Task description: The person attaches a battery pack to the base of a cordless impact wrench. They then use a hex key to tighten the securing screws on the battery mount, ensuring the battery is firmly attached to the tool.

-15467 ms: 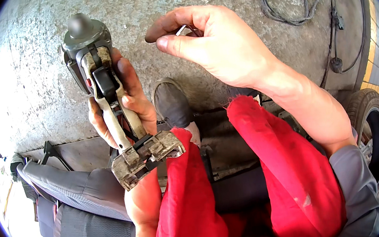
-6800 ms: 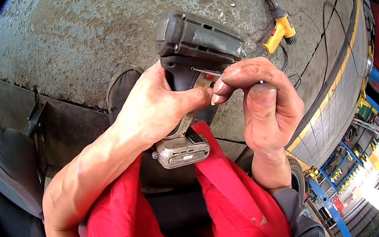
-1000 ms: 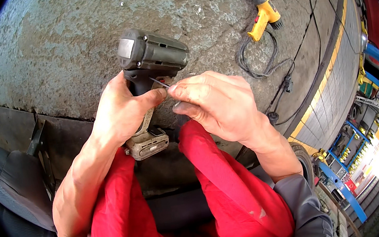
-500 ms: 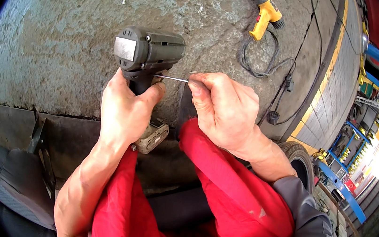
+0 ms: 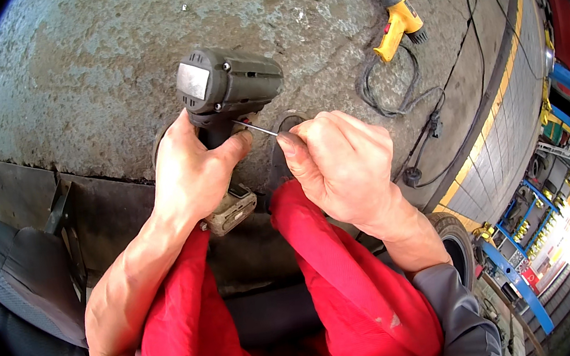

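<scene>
My left hand (image 5: 190, 161) is closed around the handle of a dark grey cordless impact wrench (image 5: 237, 80), held upright above my knees. Its front end points away and is hidden. Below the hand shows the scuffed tan battery (image 5: 232, 211) at the foot of the handle. Between thumb and curled fingers, my right hand (image 5: 347, 163) pinches a screwdriver with a thin metal shaft (image 5: 257, 128); its handle is covered by the hand. The shaft's tip meets the handle area just under the wrench body, near a small red part by the trigger.
On the rough concrete floor (image 5: 102, 79) lies a yellow heat gun (image 5: 400, 24) with a coiled black cord (image 5: 390, 104) and plug. A dark seat (image 5: 19, 274) stands at the left. A tyre (image 5: 453, 246) sits beside my right arm, with blue racks (image 5: 536, 197) farther right.
The wrench and my left hand have shifted slightly right and down. My right hand has dropped a little, so the shaft slants more steeply. Both grips look the same.
</scene>
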Demonstrator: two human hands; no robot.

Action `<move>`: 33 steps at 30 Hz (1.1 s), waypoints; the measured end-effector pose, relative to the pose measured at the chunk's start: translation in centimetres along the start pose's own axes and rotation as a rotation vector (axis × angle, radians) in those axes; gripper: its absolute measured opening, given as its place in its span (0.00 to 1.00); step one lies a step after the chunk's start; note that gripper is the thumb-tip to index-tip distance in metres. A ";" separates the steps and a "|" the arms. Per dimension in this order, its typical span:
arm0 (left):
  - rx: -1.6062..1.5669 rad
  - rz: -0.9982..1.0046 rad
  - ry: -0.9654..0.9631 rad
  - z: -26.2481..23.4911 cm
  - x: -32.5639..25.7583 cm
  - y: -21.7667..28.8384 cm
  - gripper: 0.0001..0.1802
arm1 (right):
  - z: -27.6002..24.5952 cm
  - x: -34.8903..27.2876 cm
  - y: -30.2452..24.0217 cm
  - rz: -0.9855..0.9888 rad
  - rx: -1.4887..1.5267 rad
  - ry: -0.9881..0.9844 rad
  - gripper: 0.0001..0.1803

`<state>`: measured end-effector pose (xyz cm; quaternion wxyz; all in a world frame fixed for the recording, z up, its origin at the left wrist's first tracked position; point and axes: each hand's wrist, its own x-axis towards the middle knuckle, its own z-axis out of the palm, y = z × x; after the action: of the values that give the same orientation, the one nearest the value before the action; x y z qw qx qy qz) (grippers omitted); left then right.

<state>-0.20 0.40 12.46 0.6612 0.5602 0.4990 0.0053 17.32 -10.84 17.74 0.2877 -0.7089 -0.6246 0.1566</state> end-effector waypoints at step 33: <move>-0.295 -0.171 -0.306 -1.1 -0.5 1.6 0.22 | -2.0 -2.2 8.6 0.801 0.005 -0.219 0.27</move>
<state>-0.29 1.50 14.19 0.8020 0.4073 0.4324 -0.0630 24.96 -13.82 13.77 0.1376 -0.8744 -0.3259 0.3320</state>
